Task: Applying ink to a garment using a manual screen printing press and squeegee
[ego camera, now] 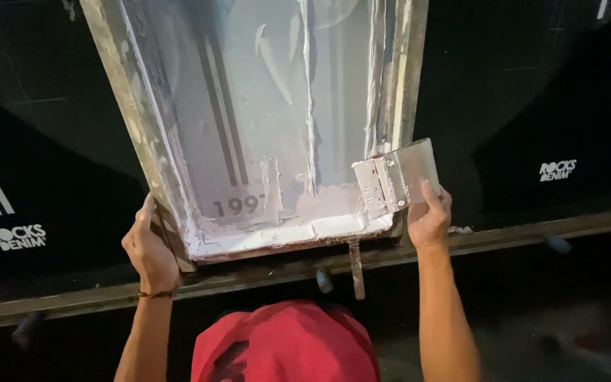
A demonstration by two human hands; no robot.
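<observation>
From where I sat, the screen-printing frame [178,191] looked stiff and fairly light, a wooden rim around a taut mesh, and I judged it best taken by the rim, since the mesh itself would likely dent or tear under a fingertip and the wet white ink [305,228] pooled along its near edge would make any grip there slippery. The left hand [151,247] was wrapped around the frame's near left corner, fingers closed on the wood. The right hand [429,219] pinched a flat metal scraper [397,177] by its lower corner, thumb on the face, blade tilted against the frame's near right corner; the scraper seemed thin, rigid and smeared with white, so I reckoned it could slide in the fingers. The frame lay tipped on a long printing desk [532,233] covered in black fabric [532,106], its near edge close to the desk's near edge. The mesh was pale grey and translucent, streaked with ridges of white, with dark stripes showing through. A red cap [284,343] filled the bottom of the view, and white logos sat on the fabric to either side.
</observation>
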